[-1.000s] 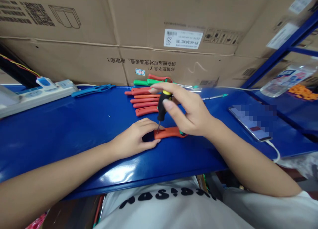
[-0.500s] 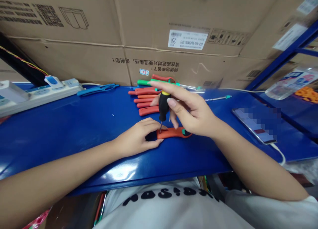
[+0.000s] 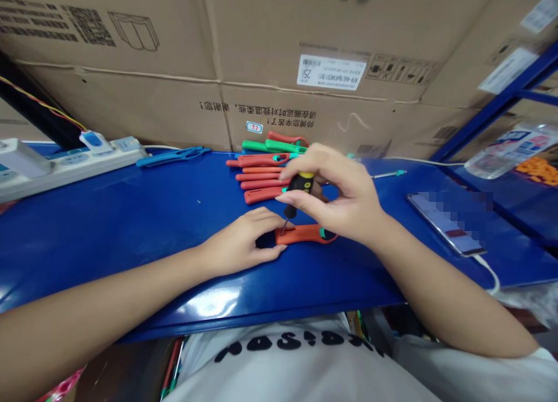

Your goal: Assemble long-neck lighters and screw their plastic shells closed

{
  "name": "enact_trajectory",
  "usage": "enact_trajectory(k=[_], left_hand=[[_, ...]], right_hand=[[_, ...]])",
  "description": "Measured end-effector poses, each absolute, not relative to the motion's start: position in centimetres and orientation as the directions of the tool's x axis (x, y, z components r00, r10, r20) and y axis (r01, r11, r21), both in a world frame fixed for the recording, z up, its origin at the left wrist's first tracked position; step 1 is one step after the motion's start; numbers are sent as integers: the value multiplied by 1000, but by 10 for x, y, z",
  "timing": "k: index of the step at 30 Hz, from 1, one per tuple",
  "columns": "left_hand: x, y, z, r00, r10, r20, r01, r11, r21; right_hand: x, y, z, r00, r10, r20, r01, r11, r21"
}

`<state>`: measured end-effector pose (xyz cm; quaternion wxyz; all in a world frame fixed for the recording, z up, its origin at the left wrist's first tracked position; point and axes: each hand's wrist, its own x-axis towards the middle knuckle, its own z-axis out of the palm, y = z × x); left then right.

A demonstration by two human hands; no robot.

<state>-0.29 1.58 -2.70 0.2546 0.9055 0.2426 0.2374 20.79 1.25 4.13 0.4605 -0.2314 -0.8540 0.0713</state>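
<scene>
My left hand grips the left end of an orange long-neck lighter between thumb and fingers, keeping it on the blue tabletop. Near the lighter's far end is a black and green part; its neck is not visible. Between the thumb and fingers of my right hand is a screwdriver with a black and yellow handle. It leans to the right, its shaft down at the lighter's left end; whether the tip sits in a hole I cannot tell. Just behind lie several red and orange lighters, partly hidden by my right hand.
Two green lighters lie by the upright cardboard box. To the left are a blue tool and a white power strip. A phone with a white cable and a plastic bottle are on the right.
The screwdriver has tipped from nearly upright to leaning right. My right hand has turned, its fingers now curled round the handle. My left hand and the orange lighter have stayed in place.
</scene>
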Motion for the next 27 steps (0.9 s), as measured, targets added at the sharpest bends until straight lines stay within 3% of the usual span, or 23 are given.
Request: enact_trajectory(k=[3,9,14,15,19,21,27], left_hand=[[-3,16,-28,767,564,305,321,-749,579],[-3,16,-28,773,547,321,301,-762,573],[-3,16,-28,766,558,319,314,-757,573],[-3,16,-28,765,560,317,315,-756,574],[-3,16,-28,768,556,317,311,-758,574],[-3,16,-28,770,555,314,311,-756,576],[-3,16,-28,775,546,318,308,-766,564]], right_hand=[[208,12,42,-502,406,764,361,901,-241],[211,12,42,-532,560,635,299,826,-478],[212,15,41,-457,433,777,389,883,-263],[212,15,40,-461,443,769,402,877,-264],[212,14,39,-505,576,643,306,816,-490],[212,14,40,-522,560,643,248,821,-514],[213,13,43,-504,347,791,342,921,-186]])
